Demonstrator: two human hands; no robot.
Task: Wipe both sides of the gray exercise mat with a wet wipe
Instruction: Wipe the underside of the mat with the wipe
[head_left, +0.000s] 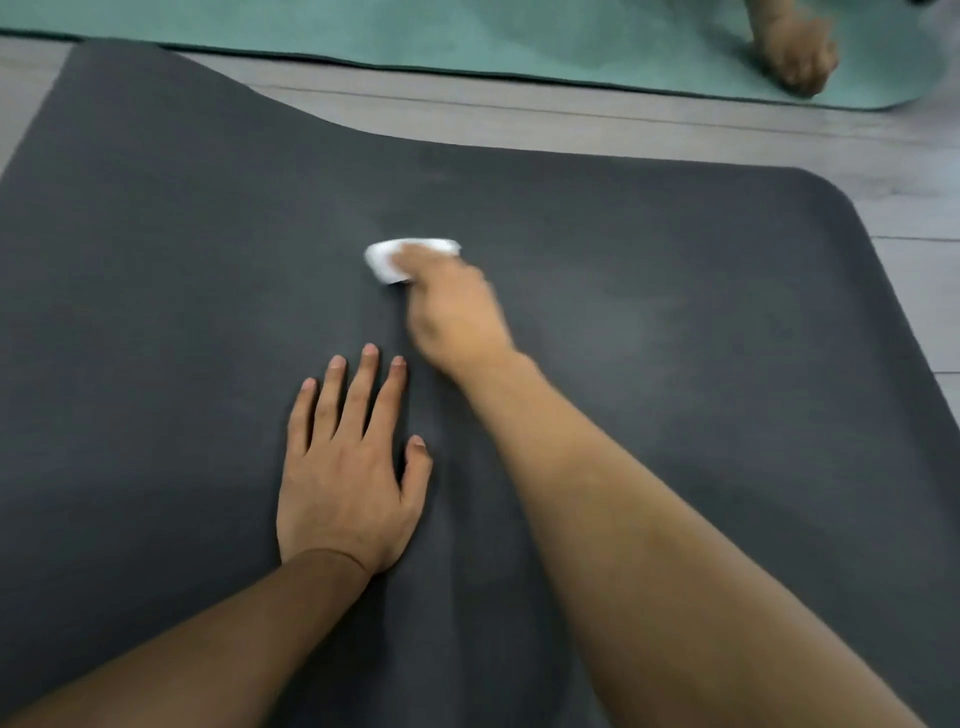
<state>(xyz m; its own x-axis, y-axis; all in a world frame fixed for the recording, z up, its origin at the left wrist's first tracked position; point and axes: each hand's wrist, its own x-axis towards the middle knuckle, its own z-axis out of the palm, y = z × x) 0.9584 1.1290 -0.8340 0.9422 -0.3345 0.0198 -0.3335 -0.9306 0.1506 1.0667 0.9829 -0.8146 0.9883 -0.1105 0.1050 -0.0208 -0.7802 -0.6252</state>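
Wiping is in progress on the upward-facing side of the gray exercise mat (675, 322), which is spread flat under both hands and extends beyond them to either side.

Hands: the left hand (345, 467) is laid palm-down on the mat, fingers straight and slightly spread, nothing held; it is judged to be pinning the mat. The right hand (457, 312) is reached further forward and is blurred by motion; its fingers are seen over a bunched white wet wipe (387, 260), pressed to the mat. Whether the fingers curl round the wipe or only press on it cannot be told from the blur.

Key relation: the wipe lies ahead of the left fingertips and just left of the right wrist line, so the right hand is the nearer and only working hand. The mat's long axis appears to run across, left to right of the hands; its rounded corner is seen far right of the right hand, and a raised ripple in its far edge lies ahead-left of the left hand.

Judgement: unwiped area remains on both sides of the hands; the underside is not yet turned up.

Beyond the mat, a teal mat (467, 36) and a foot (802, 57) on it are noted, on a wooden floor (909, 156).
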